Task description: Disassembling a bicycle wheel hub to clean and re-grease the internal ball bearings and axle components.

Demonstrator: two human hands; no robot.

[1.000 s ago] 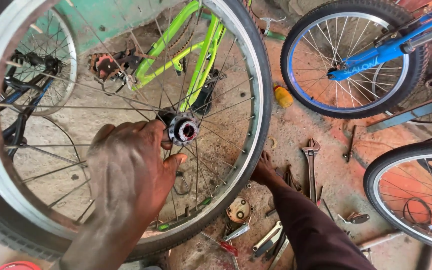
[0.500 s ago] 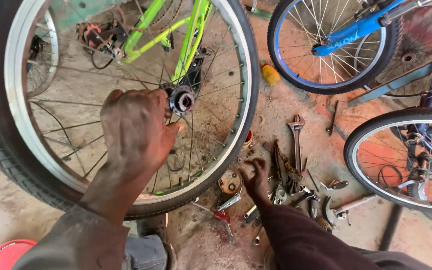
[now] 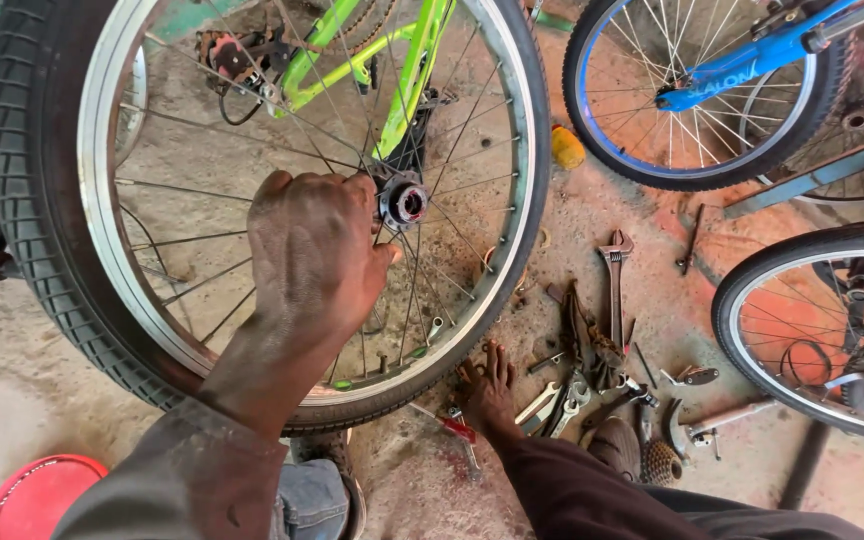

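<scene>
Left hand (image 3: 317, 255) grips hub (image 3: 404, 202) | right hand (image 3: 487, 385) spread flat among tools (image 3: 577, 375) | risk: wheel (image 3: 42, 240) tips, fingers catch spokes (image 3: 452, 150).

L hand (image 3: 317, 255) fingertips hidden behind hub (image 3: 404, 203); wheel (image 3: 32, 230) top cropped.

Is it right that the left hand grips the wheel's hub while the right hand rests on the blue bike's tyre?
Not quite. The left hand does grip the hub of the wheel, but the head view shows the right hand down on the ground among the scattered tools, well clear of the blue bike.
</scene>
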